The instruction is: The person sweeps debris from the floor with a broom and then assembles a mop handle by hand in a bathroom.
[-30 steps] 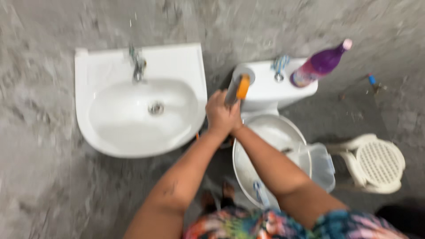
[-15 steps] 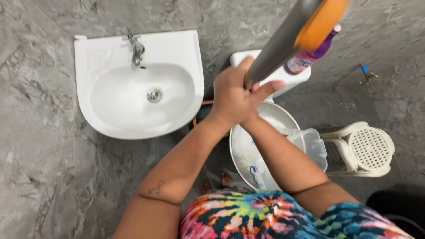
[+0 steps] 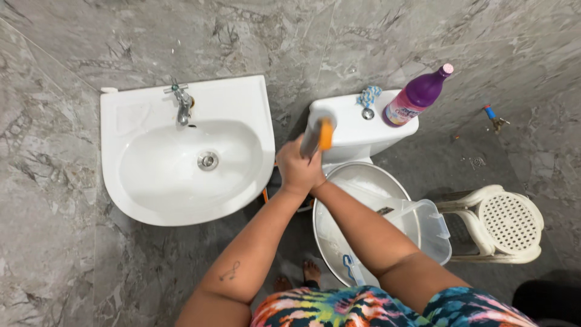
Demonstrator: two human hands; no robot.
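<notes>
Both hands (image 3: pixel 298 171) clamped together on grey handle with orange tip (image 3: pixel 319 137) — held just in front of toilet tank (image 3: pixel 351 127), right of sink (image 3: pixel 151 181)

purple bottle (image 3: pixel 419 94) w/ pink cap, pink label, tilted on toilet tank (image 3: pixel 345 130).

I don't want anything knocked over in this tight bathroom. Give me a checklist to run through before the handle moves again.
1. Both hands on the grey handle with orange end: left hand wraps it, ok; right hand is hidden behind the left, cannot tell.
2. Purple bottle standing on the toilet tank, apart from the handle: ok.
3. Lower end of the handle: hidden, cannot tell.
4. Clear jug beside the right forearm, close: not ok.
5. White stool clear of the arms: ok.
</notes>
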